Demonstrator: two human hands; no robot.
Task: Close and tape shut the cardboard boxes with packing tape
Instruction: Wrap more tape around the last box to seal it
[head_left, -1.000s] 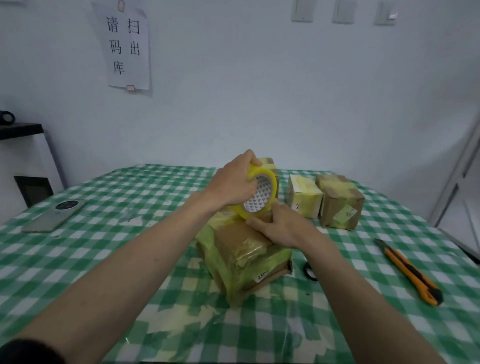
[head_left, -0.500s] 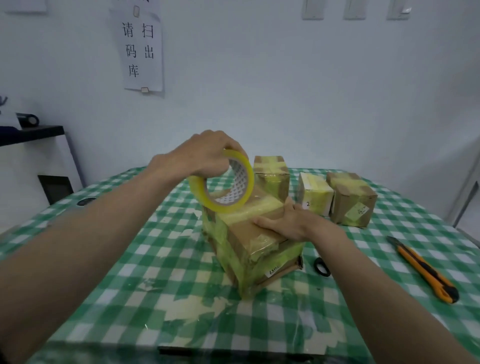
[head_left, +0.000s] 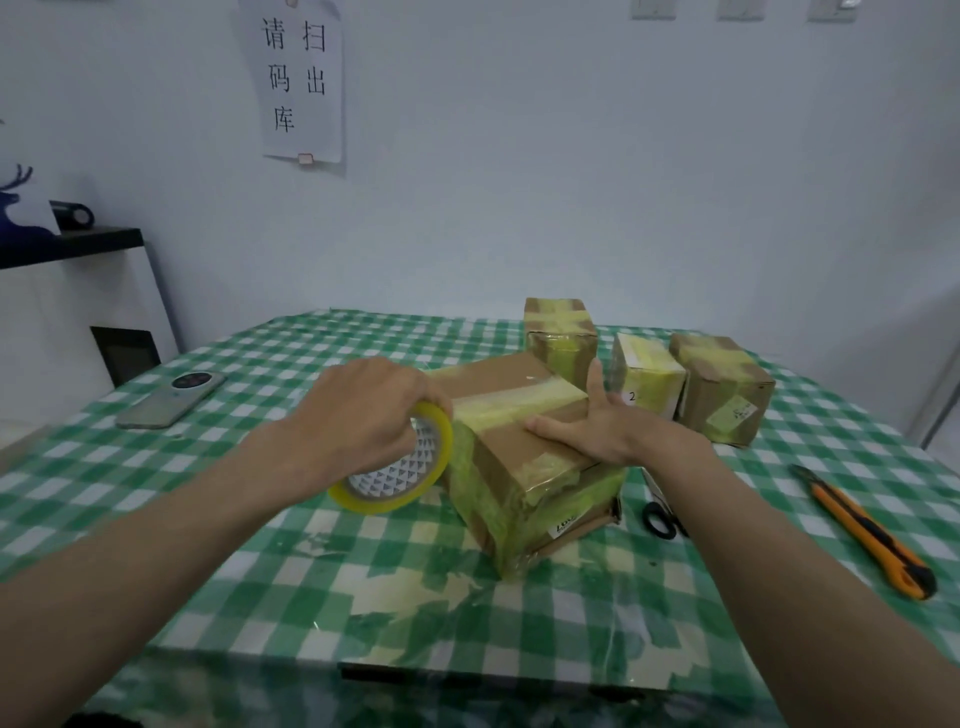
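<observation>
I'm seeing the brown cardboard box (head_left: 511, 415), banded in yellowish tape, sitting mid-table (head_left: 260, 519). My left hand (head_left: 363, 415) is gripping the tape roll (head_left: 397, 467) against its side; my right hand (head_left: 602, 431) is pressing flat, fingers spread, on top.

The left hand (head_left: 363, 415) grips a yellow tape roll (head_left: 396, 470) against the left face of a large cardboard box (head_left: 511, 447) that sits on a table (head_left: 311, 561) covered with a green-and-white checked cloth. The right hand (head_left: 602, 426) lies with spread, straight fingers on the box's top, its thumb raised. Yellowish tape bands cross the box's top and sides. Behind it stand three small taped boxes (head_left: 561, 338), close together. Black scissors (head_left: 661, 517) lie just right of the large box, partly hidden by the right forearm. An orange utility knife (head_left: 865, 530) lies further right. A phone (head_left: 171, 399) rests at the table's left edge. A paper sign (head_left: 301, 78) hangs on the wall.
</observation>
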